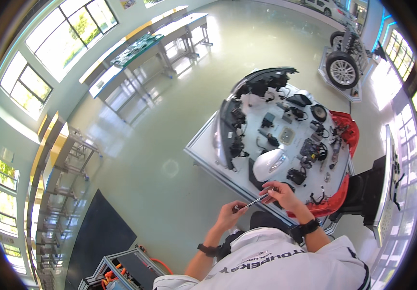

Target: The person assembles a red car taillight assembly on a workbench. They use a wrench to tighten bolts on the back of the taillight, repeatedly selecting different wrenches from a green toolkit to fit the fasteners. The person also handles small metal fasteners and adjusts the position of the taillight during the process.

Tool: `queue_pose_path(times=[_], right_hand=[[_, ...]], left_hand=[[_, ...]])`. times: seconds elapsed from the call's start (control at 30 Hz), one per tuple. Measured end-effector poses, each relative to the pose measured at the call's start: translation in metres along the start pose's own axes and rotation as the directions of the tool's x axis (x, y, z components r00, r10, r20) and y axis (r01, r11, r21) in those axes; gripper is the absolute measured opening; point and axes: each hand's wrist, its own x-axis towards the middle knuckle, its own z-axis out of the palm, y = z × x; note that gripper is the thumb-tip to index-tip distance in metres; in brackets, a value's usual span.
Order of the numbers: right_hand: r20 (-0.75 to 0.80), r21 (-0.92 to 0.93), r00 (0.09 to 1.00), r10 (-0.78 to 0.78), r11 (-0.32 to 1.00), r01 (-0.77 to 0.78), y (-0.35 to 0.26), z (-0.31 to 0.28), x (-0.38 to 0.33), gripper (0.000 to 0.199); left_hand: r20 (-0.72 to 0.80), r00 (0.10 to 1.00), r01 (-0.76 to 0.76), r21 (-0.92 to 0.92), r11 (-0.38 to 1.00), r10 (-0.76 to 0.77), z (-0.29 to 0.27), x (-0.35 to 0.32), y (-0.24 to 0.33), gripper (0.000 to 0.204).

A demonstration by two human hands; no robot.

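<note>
Between my two hands runs a slim metal rod (256, 202), slanting up to the right. My left hand (227, 215) is closed around its lower end, where a dark part shows by the fingers. My right hand (282, 194) pinches the upper end with bent fingers. What kind of tool it is, I cannot make out. Just beyond my hands lies a white mirror housing (268, 164) on the near corner of a white display table (199, 145). A red tail light (325, 205) lies along the table's edge, close to my right forearm.
Car electrical parts (312, 150) and a round speaker (318, 113) cover the tabletop, with a headlight (223, 135) at its left. A wheeled chassis (342, 70) stands far right. Workbenches (155, 41) line the left wall. A metal-framed cart (116, 268) stands lower left beside a dark mat (97, 237).
</note>
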Motion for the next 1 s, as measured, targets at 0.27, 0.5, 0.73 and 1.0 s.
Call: queue_pose_path(times=[0.27,0.5,0.73,1.0], right_hand=[[0.218,-0.442,0.943,0.252,0.887,-0.134,-0.028,0.08,0.193,0.021],[0.552,-0.702,0.784,0.284,0.666,0.253,-0.052,0.249,0.439,0.032],[0.743,-0.663,0.552,0.378,0.527,0.532,-0.164,0.407,0.614,0.041],[0.591,-0.761,0.743,0.314,0.525,0.383,-0.208,0.436,0.81,0.027]], left_hand=[[-0.157,0.988,0.014,0.022,1.0,-0.01,-0.174,0.027,-0.024,0.022],[-0.529,0.847,0.06,-0.007,0.998,-0.055,-0.358,0.053,-0.071,0.019],[-0.62,0.725,0.187,-0.244,0.952,-0.301,-0.539,0.081,-0.042,0.023],[-0.499,0.855,0.095,-0.109,0.989,-0.138,-0.734,0.245,-0.045,0.022]])
